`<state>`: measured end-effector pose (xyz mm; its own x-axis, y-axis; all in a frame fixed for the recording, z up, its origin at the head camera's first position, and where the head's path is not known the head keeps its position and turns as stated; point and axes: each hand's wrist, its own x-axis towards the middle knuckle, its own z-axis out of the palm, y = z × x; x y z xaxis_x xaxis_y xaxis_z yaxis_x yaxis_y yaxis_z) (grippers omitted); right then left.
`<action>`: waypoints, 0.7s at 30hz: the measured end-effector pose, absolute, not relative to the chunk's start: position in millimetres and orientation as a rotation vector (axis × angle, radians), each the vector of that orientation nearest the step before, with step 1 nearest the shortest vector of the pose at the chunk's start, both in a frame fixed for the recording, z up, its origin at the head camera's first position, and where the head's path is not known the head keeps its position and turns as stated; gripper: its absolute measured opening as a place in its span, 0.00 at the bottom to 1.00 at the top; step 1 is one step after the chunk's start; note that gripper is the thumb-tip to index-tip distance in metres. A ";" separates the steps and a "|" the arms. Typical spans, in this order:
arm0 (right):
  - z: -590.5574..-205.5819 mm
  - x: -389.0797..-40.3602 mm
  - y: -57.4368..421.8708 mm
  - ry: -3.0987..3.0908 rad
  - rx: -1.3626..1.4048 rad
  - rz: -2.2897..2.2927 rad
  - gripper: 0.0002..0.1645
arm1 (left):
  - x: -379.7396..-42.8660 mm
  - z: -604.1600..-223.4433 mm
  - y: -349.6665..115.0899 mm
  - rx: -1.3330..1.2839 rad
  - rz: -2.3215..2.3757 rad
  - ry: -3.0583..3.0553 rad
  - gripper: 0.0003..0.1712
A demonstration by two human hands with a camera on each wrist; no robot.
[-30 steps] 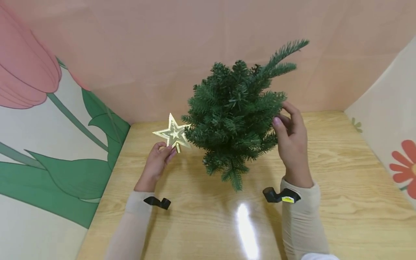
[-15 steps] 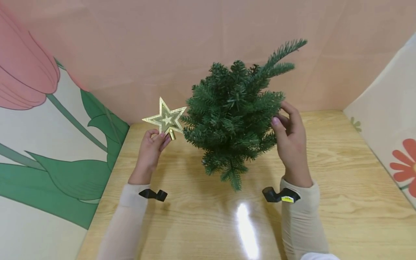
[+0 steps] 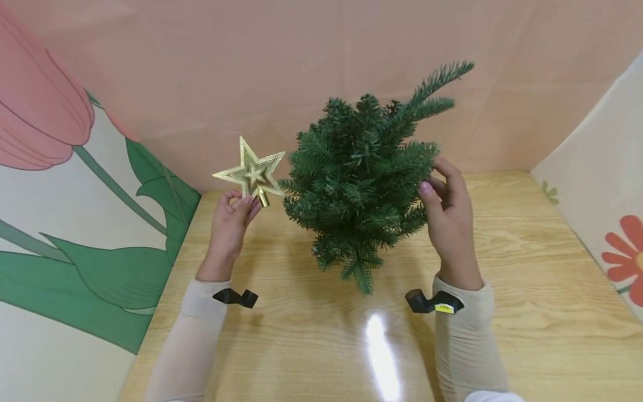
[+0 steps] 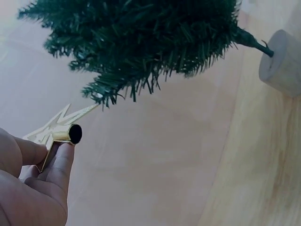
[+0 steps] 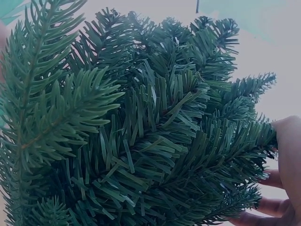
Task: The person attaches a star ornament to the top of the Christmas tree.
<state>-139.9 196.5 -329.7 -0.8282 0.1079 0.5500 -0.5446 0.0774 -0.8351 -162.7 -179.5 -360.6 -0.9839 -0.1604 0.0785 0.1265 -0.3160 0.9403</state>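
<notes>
My left hand [image 3: 229, 226] pinches a gold star tree topper [image 3: 253, 172] by its lower edge, beside its short tubular socket. In the left wrist view the dark open end of the socket [image 4: 75, 134] shows, and the star lies nearly edge-on. Just right of the star stands a small artificial Christmas tree [image 3: 361, 184]; one star point comes close to its outer needles. My right hand [image 3: 452, 218] holds the tree's right side, thumb in front and fingers reaching behind the branches. Those fingertips are partly hidden by needles. In the right wrist view, green branches [image 5: 155, 132] fill most of the frame.
The tree's round grey base [image 4: 281, 63] stands on the wooden table [image 3: 301, 346]. A pink backdrop [image 3: 226, 72] rises behind, with flower-printed panels [image 3: 100, 268] at both sides. A longer sprig [image 3: 442, 81] sticks out at the tree's upper right.
My left hand has raised the star and moved it slightly left, away from the tree's needles that covered one point. The right hand and the tree stay almost where they were.
</notes>
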 end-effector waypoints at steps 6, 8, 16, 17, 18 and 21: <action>-327.9 -137.7 196.7 -1.910 0.407 1.814 0.27 | -162.8 -355.5 -179.4 0.017 -2.382 -1.725 0.08; -327.2 -137.0 197.0 -1.930 0.396 1.800 0.27 | -163.1 -354.4 -178.9 0.022 -2.377 -1.729 0.08; -326.7 -135.7 197.3 -1.974 0.369 1.770 0.28 | -162.8 -354.0 -178.5 -0.030 -2.379 -1.782 0.21; -326.7 -135.7 197.4 -1.975 0.367 1.772 0.28 | -162.8 -354.2 -178.7 -0.040 -2.375 -1.804 0.25; -326.6 -135.7 197.4 -1.974 0.367 1.775 0.28 | -162.7 -354.2 -179.0 -0.048 -2.374 -1.825 0.28; -326.3 -135.6 197.5 -1.977 0.367 1.773 0.28 | -162.7 -354.5 -179.0 -0.054 -2.364 -1.868 0.33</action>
<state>-135.6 197.5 -326.3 -0.8601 0.1030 0.4996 -0.4855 0.1352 -0.8637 -162.7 -179.0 -354.5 -0.9911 -0.0786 0.1073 0.1225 -0.2263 0.9663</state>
